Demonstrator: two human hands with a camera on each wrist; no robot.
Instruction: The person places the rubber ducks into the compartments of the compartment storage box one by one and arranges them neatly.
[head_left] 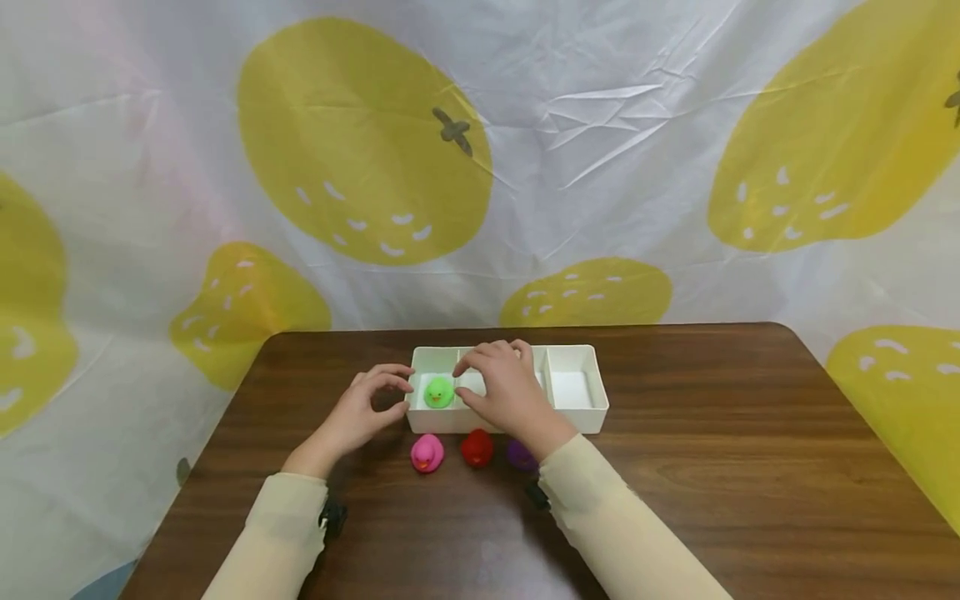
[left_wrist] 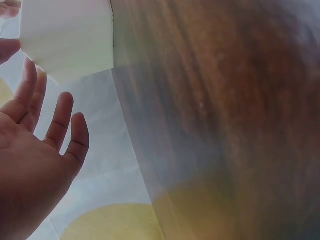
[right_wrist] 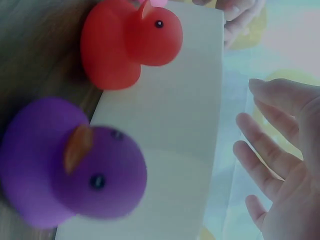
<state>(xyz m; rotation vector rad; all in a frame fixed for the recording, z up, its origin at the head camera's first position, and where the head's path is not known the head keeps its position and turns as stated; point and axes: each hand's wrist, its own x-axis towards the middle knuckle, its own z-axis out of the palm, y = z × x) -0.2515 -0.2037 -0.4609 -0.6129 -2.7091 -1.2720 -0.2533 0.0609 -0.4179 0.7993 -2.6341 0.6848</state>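
A light green rubber duck [head_left: 438, 392] sits in the leftmost compartment of a long white divided tray [head_left: 431, 422]. My left hand [head_left: 366, 410] is at the tray's left end, thumb and fingers spread and bent, fingertips right at the rim. In the left wrist view, the fingers of that hand [left_wrist: 37, 145] reach toward the white end wall [left_wrist: 75, 45]. Over the tray's middle is my right hand [head_left: 504, 385], its thumb and index fingertip just right of the green duck with a gap between them. The right wrist view shows this hand [right_wrist: 285, 160] holding nothing, fingers apart.
Along the tray's front side stand a pink duck [head_left: 427, 454], a red duck [head_left: 477, 448] and a purple duck [head_left: 521, 456], the last partly hidden by my right wrist. Beneath is a brown wooden table [head_left: 720, 467]. A lemon-patterned cloth [head_left: 600, 183] hangs behind its far edge.
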